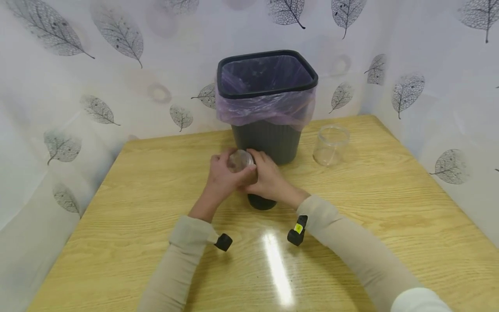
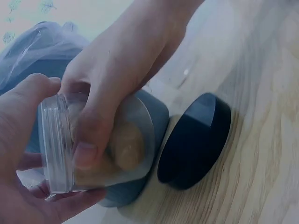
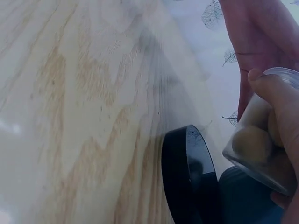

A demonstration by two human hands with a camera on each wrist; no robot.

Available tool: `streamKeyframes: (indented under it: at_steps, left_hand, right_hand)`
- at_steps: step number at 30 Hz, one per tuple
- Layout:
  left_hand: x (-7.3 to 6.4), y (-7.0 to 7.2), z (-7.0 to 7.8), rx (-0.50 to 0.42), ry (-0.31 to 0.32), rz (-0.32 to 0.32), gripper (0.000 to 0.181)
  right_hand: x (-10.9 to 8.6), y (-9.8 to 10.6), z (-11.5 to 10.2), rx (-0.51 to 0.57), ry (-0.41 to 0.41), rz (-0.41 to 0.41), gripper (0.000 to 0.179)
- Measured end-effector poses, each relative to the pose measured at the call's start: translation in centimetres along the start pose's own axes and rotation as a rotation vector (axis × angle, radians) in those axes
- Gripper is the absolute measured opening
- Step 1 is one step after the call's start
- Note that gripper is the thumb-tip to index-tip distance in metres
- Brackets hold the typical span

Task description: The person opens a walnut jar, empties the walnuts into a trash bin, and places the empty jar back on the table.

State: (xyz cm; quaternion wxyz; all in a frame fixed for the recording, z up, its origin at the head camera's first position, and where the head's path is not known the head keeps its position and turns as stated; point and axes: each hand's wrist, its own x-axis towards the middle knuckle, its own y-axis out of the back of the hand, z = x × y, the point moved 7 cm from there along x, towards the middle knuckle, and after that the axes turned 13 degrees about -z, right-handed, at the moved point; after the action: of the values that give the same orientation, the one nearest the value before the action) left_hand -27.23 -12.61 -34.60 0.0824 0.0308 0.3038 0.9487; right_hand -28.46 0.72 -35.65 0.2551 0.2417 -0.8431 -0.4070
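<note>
"Clasping a clear jar (image 2: pixel 117 156) from two sides, right in front of the dark bin (image 1: pixel 269 143)!"

"With which hand at which end?"

"Gripping the ridged clear end (image 2: pixel 57 144) with the left hand (image 1: pixel 223 175), from thumb round to fingers. Wrapping the body with the right hand (image 1: pixel 270 180), by a thumb laid across the side. Close together, both clamped on the same jar."

"Lid or threaded neck at that ridged end?"

"Impossible to tell from here. Tilted, though, in the right wrist view, and packed with several rounded tan things (image 3: pixel 252 142)."

"And underneath?"

"Spotting a round black piece (image 1: pixel 262 203) down on the wooden table (image 1: pixel 136 195), just below the right hand and partly hidden by it in the head view."

"Anything farther out?"

"Seeing a purple liner (image 1: pixel 269 108) folded over the bin's rim, then, off to the right, a clear open-topped container (image 1: pixel 330 147), upright on the tabletop and well apart from the jar. Noting beige sleeves (image 1: pixel 183 251) too, in front of a leaf-printed backdrop (image 1: pixel 128 99)."
</note>
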Motion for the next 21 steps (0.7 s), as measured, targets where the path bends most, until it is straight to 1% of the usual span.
streamKeyframes:
  at_steps: [3,6,8,12,16,19,21]
  left_hand:
    - [0.0,-0.5,0.4,-0.002,-0.012,-0.008,0.08]
    - [0.0,-0.9,0.7,-0.006,-0.027,-0.012,0.081]
    - [0.0,-1.2,0.7,-0.032,-0.038,-0.015,0.081]
    - [0.1,-1.9,0.8,-0.078,-0.079,-0.03,0.077]
    - [0.2,-3.0,1.3,-0.063,-0.154,-0.057,0.069]
    - [0.2,-3.8,1.8,0.003,-0.233,-0.06,0.063]
    - [0.1,-4.3,2.1,0.051,-0.279,-0.045,0.061]
  right_hand:
    - [-0.2,0.6,-0.3,-0.111,0.009,0.028,0.101]
    - [-0.4,1.0,-0.5,-0.198,0.021,0.034,0.1]
    - [-0.6,1.2,-0.7,-0.246,0.03,0.032,0.097]
    - [-1.1,1.9,-1.0,-0.341,0.059,0.019,0.09]
    - [-1.5,2.6,-1.2,-0.425,0.092,-0.006,0.086]
    - [-1.8,3.0,-1.3,-0.486,0.109,-0.031,0.088]
    - [-2.0,3.3,-1.3,-0.518,0.115,-0.046,0.089]
